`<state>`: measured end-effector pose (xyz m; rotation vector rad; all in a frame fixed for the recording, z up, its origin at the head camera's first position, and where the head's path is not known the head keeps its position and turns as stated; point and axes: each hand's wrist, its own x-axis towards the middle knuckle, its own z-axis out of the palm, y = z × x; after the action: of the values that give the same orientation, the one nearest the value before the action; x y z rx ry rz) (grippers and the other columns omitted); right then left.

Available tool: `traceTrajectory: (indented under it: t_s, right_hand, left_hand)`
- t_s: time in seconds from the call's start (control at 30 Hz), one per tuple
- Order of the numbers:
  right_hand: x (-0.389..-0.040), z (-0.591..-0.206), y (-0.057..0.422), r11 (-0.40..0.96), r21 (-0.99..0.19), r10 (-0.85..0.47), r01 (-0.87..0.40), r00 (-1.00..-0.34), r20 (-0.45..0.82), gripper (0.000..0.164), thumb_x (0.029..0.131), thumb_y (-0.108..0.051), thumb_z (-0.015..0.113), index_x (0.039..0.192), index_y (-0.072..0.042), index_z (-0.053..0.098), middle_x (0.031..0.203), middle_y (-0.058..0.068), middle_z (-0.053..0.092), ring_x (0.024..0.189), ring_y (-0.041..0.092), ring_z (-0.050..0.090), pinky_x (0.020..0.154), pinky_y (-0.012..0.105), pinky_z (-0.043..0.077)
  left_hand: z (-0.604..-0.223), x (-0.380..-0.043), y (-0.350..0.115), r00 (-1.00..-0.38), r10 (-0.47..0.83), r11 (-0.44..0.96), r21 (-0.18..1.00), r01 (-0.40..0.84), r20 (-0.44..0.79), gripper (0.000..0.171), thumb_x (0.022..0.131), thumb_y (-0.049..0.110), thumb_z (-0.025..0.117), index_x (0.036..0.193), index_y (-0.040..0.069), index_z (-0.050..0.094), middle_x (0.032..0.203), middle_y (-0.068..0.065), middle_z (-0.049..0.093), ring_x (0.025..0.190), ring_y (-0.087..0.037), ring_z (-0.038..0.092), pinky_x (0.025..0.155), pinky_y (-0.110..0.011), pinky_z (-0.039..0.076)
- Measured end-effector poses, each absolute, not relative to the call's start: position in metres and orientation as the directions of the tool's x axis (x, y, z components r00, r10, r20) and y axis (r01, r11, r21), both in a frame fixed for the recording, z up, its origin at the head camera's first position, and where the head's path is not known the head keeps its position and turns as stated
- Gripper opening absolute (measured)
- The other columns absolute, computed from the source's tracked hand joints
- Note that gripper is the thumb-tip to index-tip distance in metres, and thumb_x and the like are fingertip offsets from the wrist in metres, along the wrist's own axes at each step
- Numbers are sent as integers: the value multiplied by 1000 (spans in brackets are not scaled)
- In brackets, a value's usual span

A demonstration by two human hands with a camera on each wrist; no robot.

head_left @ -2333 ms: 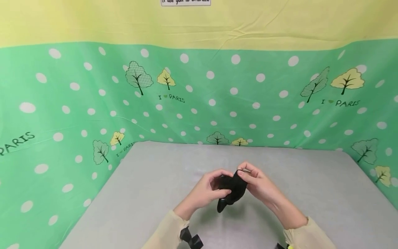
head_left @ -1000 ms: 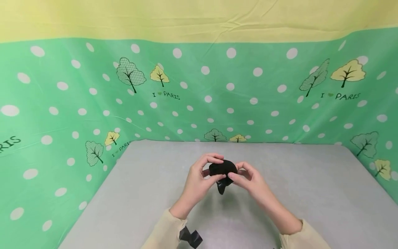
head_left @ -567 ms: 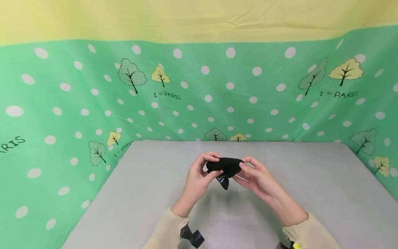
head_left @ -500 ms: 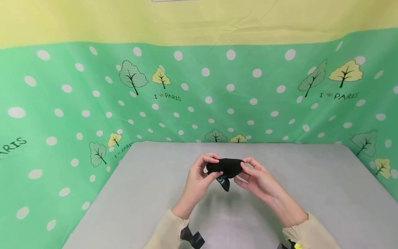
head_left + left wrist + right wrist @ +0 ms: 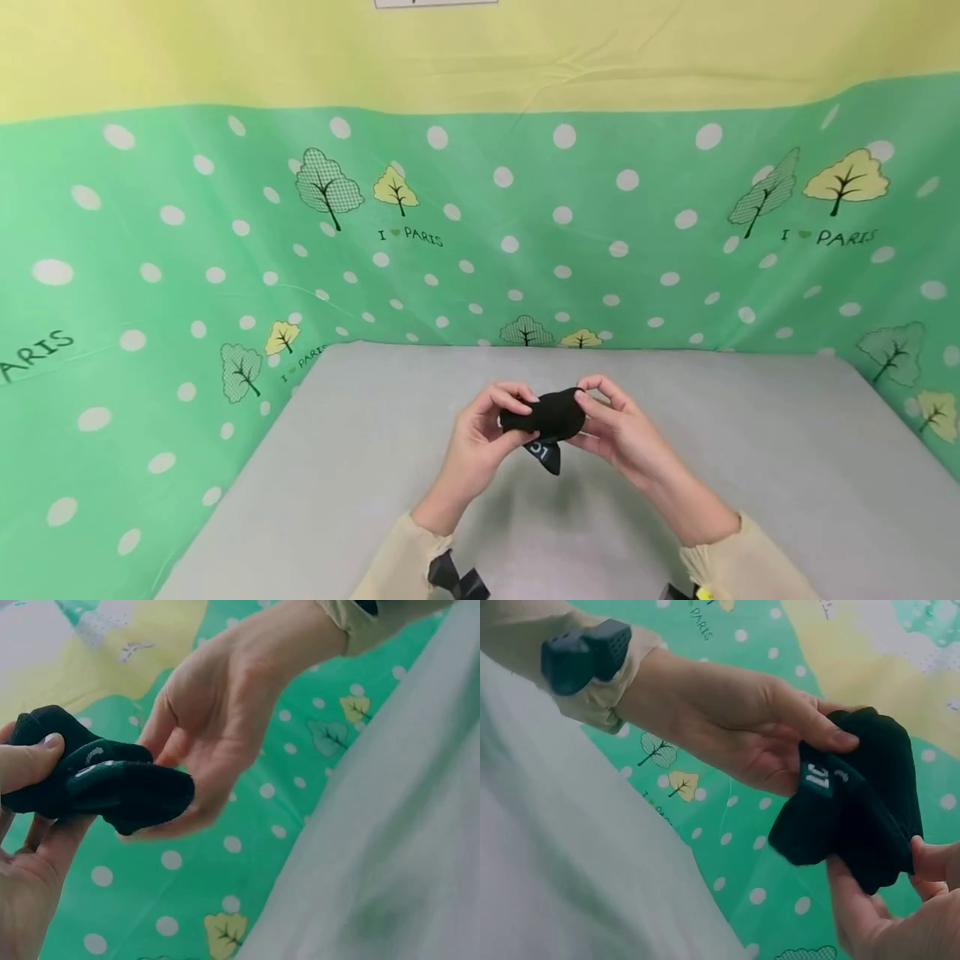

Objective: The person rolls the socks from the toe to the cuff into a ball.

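A bundle of folded black socks (image 5: 553,413) is held in the air over the table, with one rounded end and white letters hanging below. My left hand (image 5: 474,437) grips the bundle's left side, fingers above and thumb below. The right hand (image 5: 622,425) pinches the upper right edge between thumb and forefinger. In the left wrist view the socks (image 5: 124,787) show several soft layers, with my left thumb pressed on top. White lettering stands out on the socks (image 5: 881,795) in the right wrist view, where the left thumb lies across the fabric.
A grey-covered table (image 5: 390,400) lies beneath the hands. Green and yellow printed cloth (image 5: 450,192) hangs behind and at the sides. Each cream sleeve has a dark device (image 5: 459,579) near its cuff.
Both hands have turned the socks about: the hanging end now shows its lettering and points down and right. The right hand let its grip slip along and now pinches the upper right edge.
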<state>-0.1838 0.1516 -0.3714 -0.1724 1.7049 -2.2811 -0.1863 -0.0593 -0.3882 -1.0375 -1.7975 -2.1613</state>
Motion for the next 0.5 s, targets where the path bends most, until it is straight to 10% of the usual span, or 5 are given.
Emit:
traceTrajectory:
  t_s: [0.2,0.5]
  right_hand:
    - [-184,-375,152,-295,-952,-176,76,-984,-24,7,101,-15,58,96,-21,58,97,-4,69,91,9,70,82,27,59]
    - [-184,-379,151,-176,-982,-97,-71,-991,89,13,99,-9,60,91,-20,60,95,-10,73,90,8,71,81,26,59]
  left_hand:
    - [-390,-191,-57,-753,361,-170,833,527,550,25,88,-7,68,104,-3,49,127,-21,56,120,-15,58,91,-30,57]
    - [-394,-191,-63,-790,442,-75,895,440,425,25,97,0,58,110,4,37,144,-16,54,124,-25,59,85,-26,57]
